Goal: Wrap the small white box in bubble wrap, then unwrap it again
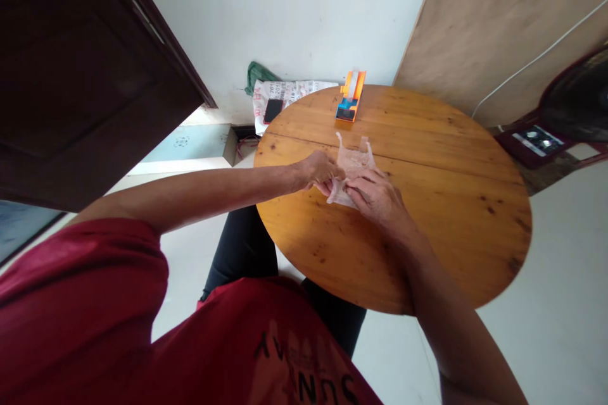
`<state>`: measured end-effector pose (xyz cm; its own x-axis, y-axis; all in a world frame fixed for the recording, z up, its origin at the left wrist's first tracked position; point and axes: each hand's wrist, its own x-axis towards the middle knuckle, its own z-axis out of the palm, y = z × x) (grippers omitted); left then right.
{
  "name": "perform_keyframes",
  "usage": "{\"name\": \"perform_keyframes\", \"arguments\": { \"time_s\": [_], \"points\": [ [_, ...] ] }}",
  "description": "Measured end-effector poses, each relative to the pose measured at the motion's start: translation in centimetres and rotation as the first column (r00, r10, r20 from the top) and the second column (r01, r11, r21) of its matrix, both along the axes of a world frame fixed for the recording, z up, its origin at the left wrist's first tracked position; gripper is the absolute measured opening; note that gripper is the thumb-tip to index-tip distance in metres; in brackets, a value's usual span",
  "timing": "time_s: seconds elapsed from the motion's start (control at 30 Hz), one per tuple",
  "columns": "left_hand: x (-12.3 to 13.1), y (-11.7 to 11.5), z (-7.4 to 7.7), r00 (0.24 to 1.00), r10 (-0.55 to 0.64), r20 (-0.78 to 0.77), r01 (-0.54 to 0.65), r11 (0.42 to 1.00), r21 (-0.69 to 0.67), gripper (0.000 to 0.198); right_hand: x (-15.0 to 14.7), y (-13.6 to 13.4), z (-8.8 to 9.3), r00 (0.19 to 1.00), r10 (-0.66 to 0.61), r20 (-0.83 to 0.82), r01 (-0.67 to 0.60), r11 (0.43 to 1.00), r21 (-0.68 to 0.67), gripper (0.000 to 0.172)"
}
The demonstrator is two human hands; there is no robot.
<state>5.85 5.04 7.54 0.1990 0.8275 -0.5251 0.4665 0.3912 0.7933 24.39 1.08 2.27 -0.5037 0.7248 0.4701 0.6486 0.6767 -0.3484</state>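
Observation:
A thin, whitish plastic bag (354, 159) with two handle loops lies crumpled on the round wooden table (451, 215), its handles pointing away from me. At its near left side, my left hand (322, 171) pinches the plastic with bent fingers. My right hand (377, 195) lies over the near right part, thumb and fingers closed on the film. Between the two hands the near edge of the bag is bunched up. Whether anything is inside the bag I cannot tell.
An orange and blue tape dispenser (351, 98) stands at the table's far edge. Beyond it, a printed white sack (304, 90) with a dark flat object (273, 111) and a green bag (260, 76) sit by the wall. A pale box (190, 142) is left of the table.

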Motion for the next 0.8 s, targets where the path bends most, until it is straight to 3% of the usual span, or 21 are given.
{"name": "perform_keyframes", "arguments": {
  "time_s": [0.43,0.8],
  "points": [
    [0.9,-0.4,1.9,0.995,-0.091,-0.027,0.091,0.996,-0.001,0.023,0.2,0.2,-0.1,0.999,0.026,-0.022,-0.026,1.000,0.018,0.020],
    [1.2,-1.1,3.3,0.990,-0.138,-0.011,0.138,0.990,-0.016,0.021,0.4,0.2,0.7,0.996,0.038,-0.085,-0.043,0.997,-0.059,0.015]
  ]
}}
